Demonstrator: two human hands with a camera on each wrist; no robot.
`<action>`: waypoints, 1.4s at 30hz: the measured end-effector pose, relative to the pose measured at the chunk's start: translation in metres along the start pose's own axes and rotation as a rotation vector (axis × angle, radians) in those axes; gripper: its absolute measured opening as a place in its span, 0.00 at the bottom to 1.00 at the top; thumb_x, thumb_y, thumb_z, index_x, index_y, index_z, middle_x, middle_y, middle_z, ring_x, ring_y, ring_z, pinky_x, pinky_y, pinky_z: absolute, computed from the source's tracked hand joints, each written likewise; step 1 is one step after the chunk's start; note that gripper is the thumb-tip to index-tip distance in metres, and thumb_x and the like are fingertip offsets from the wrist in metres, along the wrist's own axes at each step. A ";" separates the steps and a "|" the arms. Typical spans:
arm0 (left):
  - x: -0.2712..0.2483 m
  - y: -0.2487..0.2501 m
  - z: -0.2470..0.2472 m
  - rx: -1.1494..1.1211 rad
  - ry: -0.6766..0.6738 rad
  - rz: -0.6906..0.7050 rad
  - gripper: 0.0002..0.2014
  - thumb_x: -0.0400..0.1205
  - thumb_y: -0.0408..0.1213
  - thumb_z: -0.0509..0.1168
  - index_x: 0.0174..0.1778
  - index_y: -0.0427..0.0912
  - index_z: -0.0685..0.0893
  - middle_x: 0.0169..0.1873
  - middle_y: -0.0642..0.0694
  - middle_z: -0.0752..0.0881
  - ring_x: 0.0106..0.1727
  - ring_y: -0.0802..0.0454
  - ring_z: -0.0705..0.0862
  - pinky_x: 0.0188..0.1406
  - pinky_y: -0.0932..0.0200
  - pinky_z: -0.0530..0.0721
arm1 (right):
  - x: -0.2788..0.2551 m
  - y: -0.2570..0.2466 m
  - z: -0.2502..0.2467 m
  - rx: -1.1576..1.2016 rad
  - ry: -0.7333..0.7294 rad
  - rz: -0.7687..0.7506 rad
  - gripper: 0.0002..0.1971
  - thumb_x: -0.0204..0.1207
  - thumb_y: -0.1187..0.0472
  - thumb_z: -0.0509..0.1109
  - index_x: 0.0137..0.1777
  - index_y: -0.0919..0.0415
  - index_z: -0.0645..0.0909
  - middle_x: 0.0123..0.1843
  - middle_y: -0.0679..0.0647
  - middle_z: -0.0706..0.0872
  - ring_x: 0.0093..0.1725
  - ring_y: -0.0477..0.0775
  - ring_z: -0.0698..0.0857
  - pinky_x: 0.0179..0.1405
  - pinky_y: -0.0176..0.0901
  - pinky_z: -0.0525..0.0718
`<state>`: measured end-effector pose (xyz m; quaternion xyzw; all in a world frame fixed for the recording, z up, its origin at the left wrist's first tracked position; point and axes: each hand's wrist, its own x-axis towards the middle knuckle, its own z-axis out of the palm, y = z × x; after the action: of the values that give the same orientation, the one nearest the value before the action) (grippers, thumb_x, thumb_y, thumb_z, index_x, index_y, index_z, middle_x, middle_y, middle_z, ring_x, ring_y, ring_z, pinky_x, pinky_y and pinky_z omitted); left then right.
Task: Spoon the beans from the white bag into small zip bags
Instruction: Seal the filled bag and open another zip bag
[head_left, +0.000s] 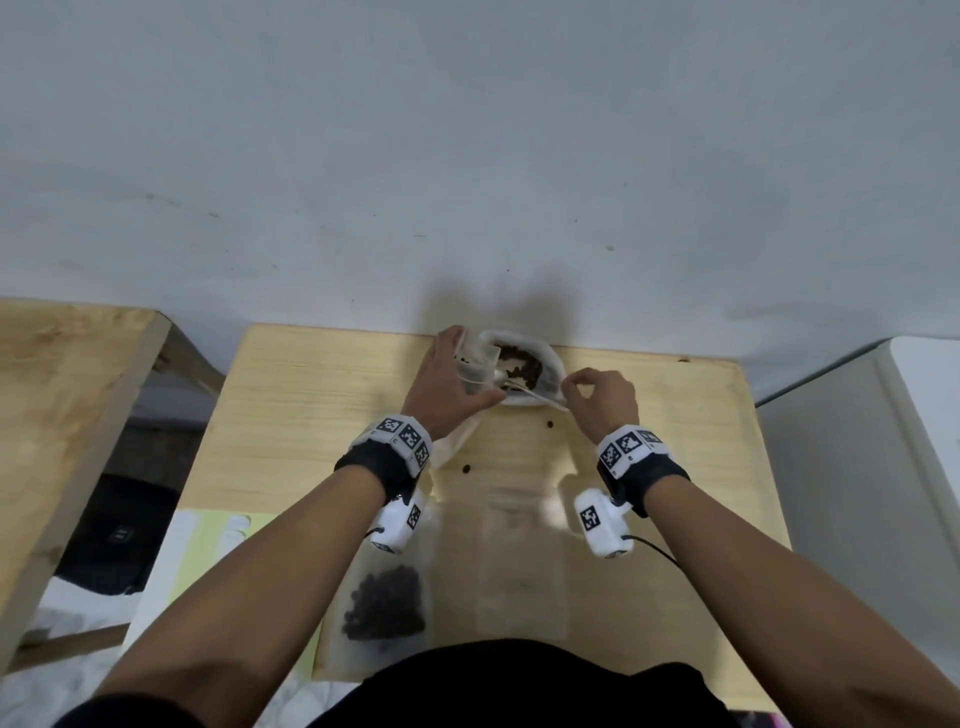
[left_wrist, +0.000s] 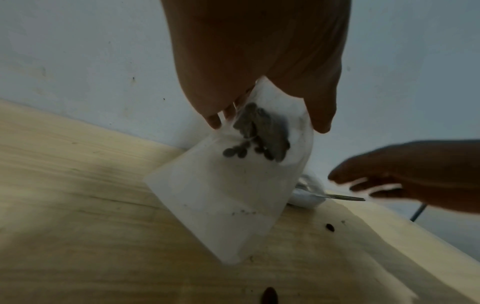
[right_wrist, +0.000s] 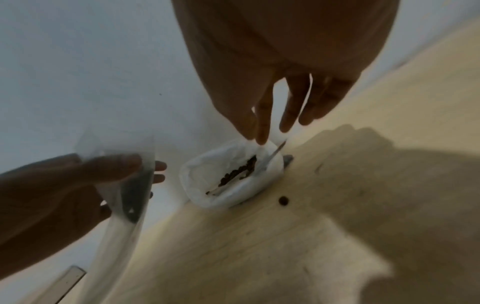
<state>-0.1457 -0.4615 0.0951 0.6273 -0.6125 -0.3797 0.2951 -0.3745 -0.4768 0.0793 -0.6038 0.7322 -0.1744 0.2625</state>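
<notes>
Left hand (head_left: 448, 387) grips small zip bag (left_wrist: 233, 181), few beans inside, beside white bag (head_left: 524, 370) at counter (head_left: 322, 415) rear. Right hand (head_left: 602, 402) pinches spoon (head_left: 524, 389) handle. Film light, limp, slippery: hold mouth edge.

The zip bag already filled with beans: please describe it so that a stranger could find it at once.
Start at the pale wooden table and go to its near edge, beside the person's left forearm. There lies a small frosted plastic zip bag, flat on the wood. Its heap of dark beans marks it out from the nearly empty zip bag on its right.
</notes>
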 end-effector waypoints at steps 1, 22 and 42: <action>-0.001 0.002 0.002 0.010 0.001 0.008 0.49 0.70 0.47 0.81 0.82 0.39 0.60 0.78 0.43 0.69 0.78 0.47 0.69 0.73 0.54 0.70 | 0.001 -0.004 -0.004 0.021 0.056 -0.041 0.12 0.80 0.52 0.68 0.53 0.56 0.90 0.52 0.55 0.92 0.52 0.56 0.88 0.52 0.43 0.82; 0.008 0.020 -0.023 -0.154 -0.019 0.197 0.13 0.77 0.41 0.77 0.55 0.42 0.87 0.49 0.51 0.90 0.53 0.56 0.88 0.59 0.56 0.86 | -0.008 -0.081 -0.040 0.192 -0.097 -0.405 0.07 0.76 0.61 0.72 0.46 0.53 0.92 0.40 0.45 0.92 0.43 0.44 0.89 0.50 0.36 0.86; 0.011 0.029 -0.032 -0.617 0.122 0.062 0.03 0.80 0.31 0.73 0.45 0.34 0.90 0.36 0.38 0.90 0.39 0.48 0.89 0.49 0.50 0.89 | -0.010 -0.061 -0.046 0.373 0.035 -0.380 0.04 0.77 0.58 0.76 0.46 0.57 0.89 0.39 0.50 0.91 0.39 0.46 0.87 0.41 0.23 0.80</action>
<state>-0.1355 -0.4774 0.1354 0.5108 -0.4686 -0.5000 0.5191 -0.3522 -0.4825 0.1529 -0.6685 0.5652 -0.3631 0.3191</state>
